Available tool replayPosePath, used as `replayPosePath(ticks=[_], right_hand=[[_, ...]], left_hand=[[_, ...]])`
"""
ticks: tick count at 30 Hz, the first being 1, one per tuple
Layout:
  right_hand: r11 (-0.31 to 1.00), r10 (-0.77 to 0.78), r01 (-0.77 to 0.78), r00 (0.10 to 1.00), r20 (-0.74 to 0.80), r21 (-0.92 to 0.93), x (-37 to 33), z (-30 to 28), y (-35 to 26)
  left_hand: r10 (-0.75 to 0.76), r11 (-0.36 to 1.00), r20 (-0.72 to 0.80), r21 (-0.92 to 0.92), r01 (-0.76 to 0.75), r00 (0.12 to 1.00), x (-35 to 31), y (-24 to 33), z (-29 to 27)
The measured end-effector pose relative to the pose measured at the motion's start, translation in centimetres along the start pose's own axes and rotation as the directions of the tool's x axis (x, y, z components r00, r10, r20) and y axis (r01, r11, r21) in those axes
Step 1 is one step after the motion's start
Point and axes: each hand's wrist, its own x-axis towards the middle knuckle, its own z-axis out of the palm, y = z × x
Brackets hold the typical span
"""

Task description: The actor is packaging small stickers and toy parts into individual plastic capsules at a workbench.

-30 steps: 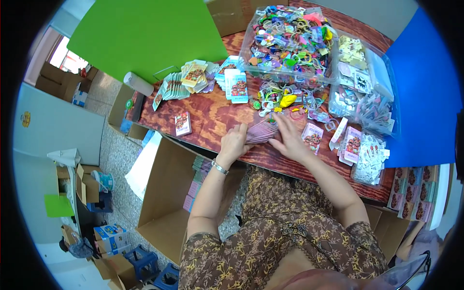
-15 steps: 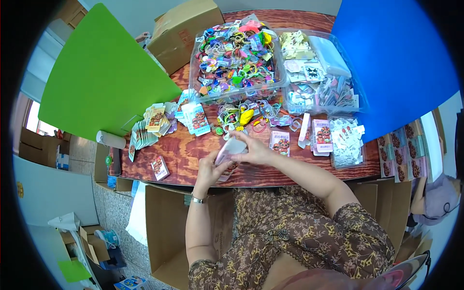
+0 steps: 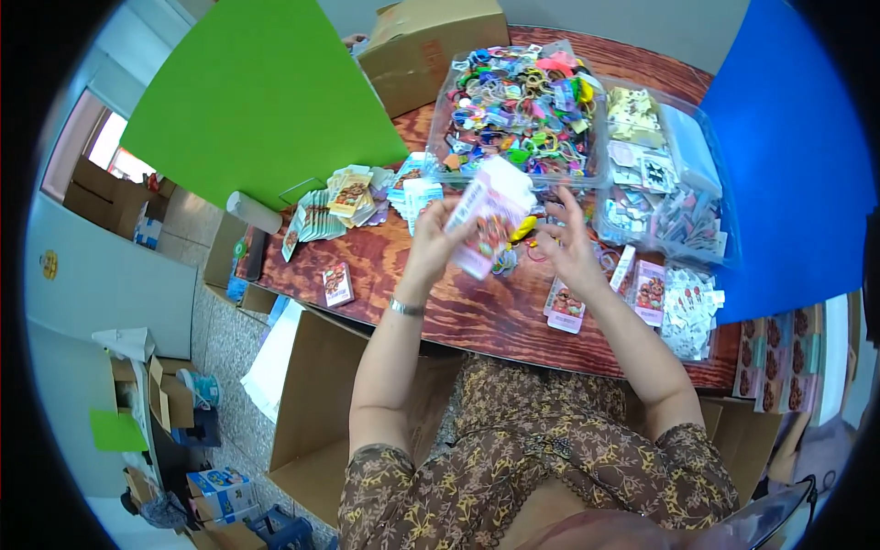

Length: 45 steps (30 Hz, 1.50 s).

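My left hand (image 3: 434, 240) grips a small pink cardboard box (image 3: 489, 229) with a printed picture, held tilted above the table with its white flap end pointing away from me. To its right, my right hand (image 3: 570, 246) holds nothing, fingers spread and slightly curled. Beyond that hand stands a clear plastic bin (image 3: 598, 179) heaped with colourful hair ties and small trinkets. More trinkets, among them a yellow piece (image 3: 523, 228), lie between the bin and my hands. Pink boxes (image 3: 566, 312) lie on the table below my right hand, beside another pink box (image 3: 649, 291).
A second clear bin (image 3: 729, 243) holds cards and plastic packets. White packets (image 3: 689, 312) fill a tray at right. Stacked cards (image 3: 321, 225) and a small box (image 3: 337, 284) lie at left. Green (image 3: 266, 101) and blue (image 3: 788, 165) panels flank the table; a carton (image 3: 431, 55) stands behind.
The pink box went from both hands into my left hand alone and is raised farther from me. My right hand let go and moved right. The whole view has shifted, too.
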Motion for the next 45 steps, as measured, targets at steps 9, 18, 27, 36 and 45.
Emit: replayPosePath(ticks=[9,18,27,36,45], right_hand=[[0.896,0.032,0.067,0.976,0.214,-0.438,-5.8,-1.7,-0.4],[0.663,-0.060,0.232,0.964,0.258,-0.711,-8.8,-5.2,-1.6],[0.409,0.115,0.030,0.990,0.084,-0.912,-9.4,-8.1,1.6],[0.239,0.360,-0.106,0.933,-0.014,-0.965,-6.5,-5.4,5.4],[0.391,0.171,0.032,0.979,0.107,-0.920,-6.3,-6.7,8.6]], left_hand=[[0.154,0.986,-0.435,0.012,-0.165,0.887,17.5,-0.7,-2.4],[0.323,0.265,-0.266,0.947,0.183,0.908,29.5,-4.1,-4.4],[0.411,0.021,-0.164,0.985,0.170,0.897,27.0,-0.7,-3.2],[0.647,0.275,0.414,0.656,-0.703,0.640,3.6,-4.1,5.5],[0.072,0.891,0.266,0.416,-0.182,0.961,-10.1,-13.4,7.1]])
